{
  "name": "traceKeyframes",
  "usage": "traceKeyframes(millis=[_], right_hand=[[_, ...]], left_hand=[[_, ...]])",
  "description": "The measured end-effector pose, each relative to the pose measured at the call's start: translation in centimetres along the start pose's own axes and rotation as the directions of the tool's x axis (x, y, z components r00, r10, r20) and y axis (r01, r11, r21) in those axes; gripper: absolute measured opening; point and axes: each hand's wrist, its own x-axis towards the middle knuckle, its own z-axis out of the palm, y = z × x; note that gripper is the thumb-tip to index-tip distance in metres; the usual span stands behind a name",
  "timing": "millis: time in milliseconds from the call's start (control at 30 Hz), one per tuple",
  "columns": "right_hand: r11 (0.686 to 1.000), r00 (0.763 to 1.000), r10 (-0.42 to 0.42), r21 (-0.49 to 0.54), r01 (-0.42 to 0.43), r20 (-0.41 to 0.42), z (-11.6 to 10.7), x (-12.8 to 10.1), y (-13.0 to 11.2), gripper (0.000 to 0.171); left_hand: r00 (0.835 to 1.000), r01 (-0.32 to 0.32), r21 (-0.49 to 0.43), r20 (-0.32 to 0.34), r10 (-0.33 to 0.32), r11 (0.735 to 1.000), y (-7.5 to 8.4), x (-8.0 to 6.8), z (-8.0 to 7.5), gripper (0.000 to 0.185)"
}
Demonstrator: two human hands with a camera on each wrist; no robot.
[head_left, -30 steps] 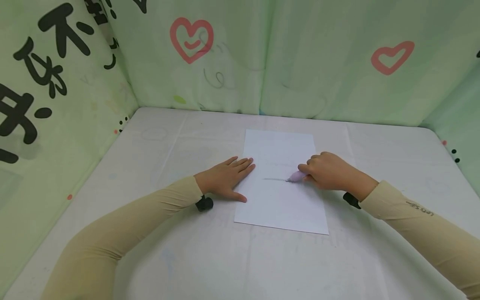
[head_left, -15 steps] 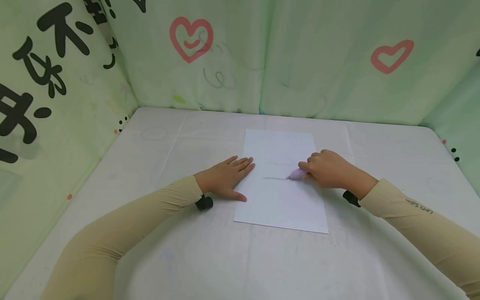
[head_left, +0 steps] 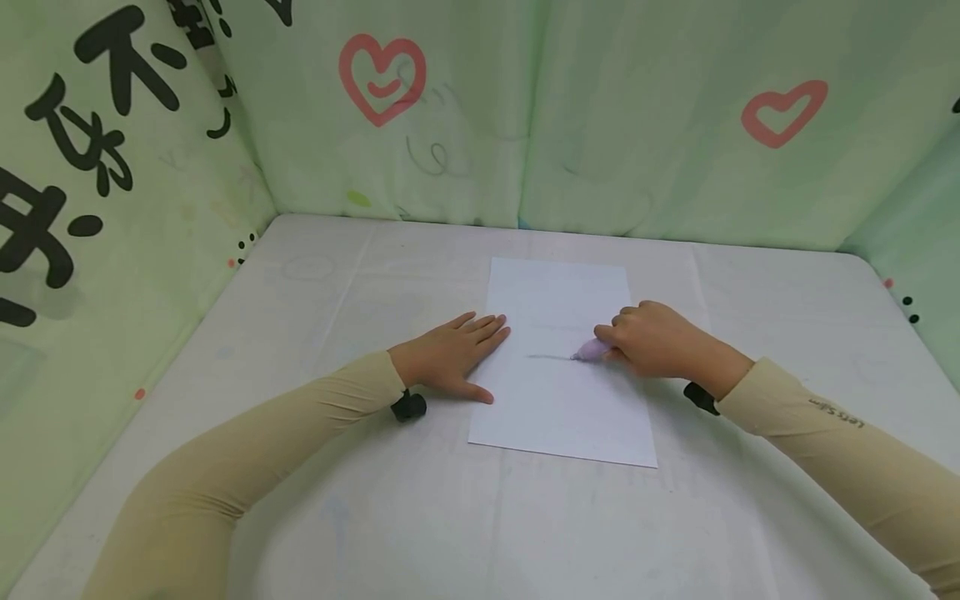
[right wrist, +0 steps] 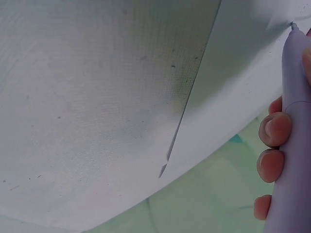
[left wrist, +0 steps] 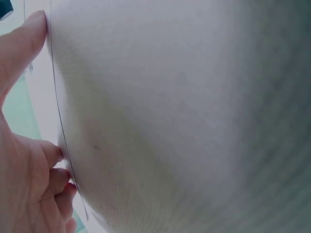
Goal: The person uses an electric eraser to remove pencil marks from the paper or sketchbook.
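A white sheet of paper lies on the table. A short grey line crosses its middle. My left hand rests flat with fingers spread, its fingertips and thumb over the sheet's left edge. My right hand grips a thick lilac pen-shaped tool, tip pointing left and down at the right end of the line. In the right wrist view, several fingers curl round the smooth barrel of the tool, and its narrow tip meets the paper.
A white cloth covers the table. Green curtains with red hearts and black characters hang behind it and at both sides. A small black device sits at the left wrist, another black device at the right.
The right hand and the tool's tip shift only slightly, at the line's right end. The left hand and the paper keep their places.
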Motion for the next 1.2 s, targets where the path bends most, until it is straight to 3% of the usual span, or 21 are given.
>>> traceKeyframes(millis=[967,1200], right_hand=[[1.000,1.000,0.010,0.011,-0.010,0.017,-0.25,0.22,-0.06,0.021],[1.000,0.999,-0.017,0.022,0.018,-0.049,0.14,0.11,0.13,0.025]], left_hand=[[1.000,0.006,-0.002,0.000,-0.006,1.000,-0.09,0.04,0.06,0.100],[1.000,0.004,-0.003,0.001,-0.004,1.000,-0.11,0.03,0.02,0.100]])
